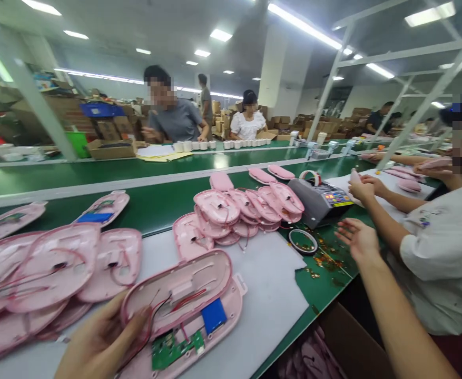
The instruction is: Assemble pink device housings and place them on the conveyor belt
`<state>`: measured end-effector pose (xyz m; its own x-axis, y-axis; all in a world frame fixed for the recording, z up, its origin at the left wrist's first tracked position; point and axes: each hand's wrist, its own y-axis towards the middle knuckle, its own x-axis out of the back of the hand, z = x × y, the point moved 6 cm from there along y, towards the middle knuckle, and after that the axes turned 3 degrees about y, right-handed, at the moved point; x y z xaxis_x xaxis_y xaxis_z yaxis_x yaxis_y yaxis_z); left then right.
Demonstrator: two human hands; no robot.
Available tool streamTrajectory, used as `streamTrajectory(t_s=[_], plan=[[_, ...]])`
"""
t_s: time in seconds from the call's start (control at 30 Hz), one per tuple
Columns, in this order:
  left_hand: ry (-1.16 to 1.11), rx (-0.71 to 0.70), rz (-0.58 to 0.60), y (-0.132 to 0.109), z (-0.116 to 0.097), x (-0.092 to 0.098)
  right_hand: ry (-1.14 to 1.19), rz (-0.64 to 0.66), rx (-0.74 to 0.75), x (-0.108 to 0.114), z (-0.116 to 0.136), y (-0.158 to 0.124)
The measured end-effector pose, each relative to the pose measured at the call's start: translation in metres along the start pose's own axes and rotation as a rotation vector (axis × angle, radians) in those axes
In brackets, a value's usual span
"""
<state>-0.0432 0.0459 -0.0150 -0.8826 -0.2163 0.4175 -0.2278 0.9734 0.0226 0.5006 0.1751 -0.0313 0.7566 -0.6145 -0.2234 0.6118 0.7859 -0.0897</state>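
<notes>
Nearest to me, the left hand (96, 342) grips a pink oval plastic shell (183, 287) at its near end. The thumb lies on the inner side and the fingers are curled under the edge. This shell lies tilted over a second pink plastic half (231, 310), which carries a green circuit board (175, 347) and a flat blue battery (214, 316). Red and black wires join the two halves. Both rest on a white mat (270, 284) at the near edge of the green table (325, 284).

The right hand (357, 239) hangs above the table, well apart from the shell, holding nothing, with its fingers spread. Just beside it lie a ring of tape (302, 241) and a grey tape machine (317, 202).

Heaps of pink shells (246, 208) lie behind the mat. A co-worker's hand (363, 187) holds something pink further right.
</notes>
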Motion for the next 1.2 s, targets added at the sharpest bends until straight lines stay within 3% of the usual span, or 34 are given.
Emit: streamTrajectory(t_s=[0.07,0.13,0.2,0.3,0.33,0.4,0.5,0.6,0.9,1.07,1.2], plan=[[-0.057,-0.019,-0.007,-0.006,-0.012,-0.005,-0.087,0.15,0.054,-0.015,0.013,-0.037],[-0.184,-0.027,0.11,-0.01,-0.018,-0.015,-0.199,0.374,0.249,-0.05,0.034,-0.084],[-0.296,-0.025,0.187,-0.012,-0.017,-0.021,-0.367,0.698,0.453,-0.106,0.048,-0.147],[-0.387,-0.014,0.235,-0.016,-0.011,-0.025,-0.618,1.319,0.78,-0.194,0.045,-0.255],[-0.415,-0.02,0.247,-0.018,-0.01,-0.026,-0.686,1.459,0.908,-0.216,0.039,-0.284],[-0.489,-0.063,0.26,-0.021,-0.011,-0.028,-0.824,1.583,1.163,-0.248,0.024,-0.32],[-0.569,-0.114,0.262,-0.022,-0.013,-0.03,-0.989,1.556,1.429,-0.267,0.001,-0.333],[-0.553,-0.122,0.266,-0.02,-0.011,-0.03,-1.045,1.483,1.532,-0.264,-0.006,-0.329],[-0.464,-0.169,0.212,-0.021,-0.006,-0.031,-1.132,1.496,1.584,-0.264,-0.003,-0.326],[-0.44,-0.186,0.164,-0.021,-0.005,-0.03,-1.175,1.395,1.703,-0.264,-0.008,-0.333],[-0.476,-0.166,0.111,-0.022,-0.002,-0.031,-1.236,1.195,1.559,-0.27,-0.004,-0.328]])
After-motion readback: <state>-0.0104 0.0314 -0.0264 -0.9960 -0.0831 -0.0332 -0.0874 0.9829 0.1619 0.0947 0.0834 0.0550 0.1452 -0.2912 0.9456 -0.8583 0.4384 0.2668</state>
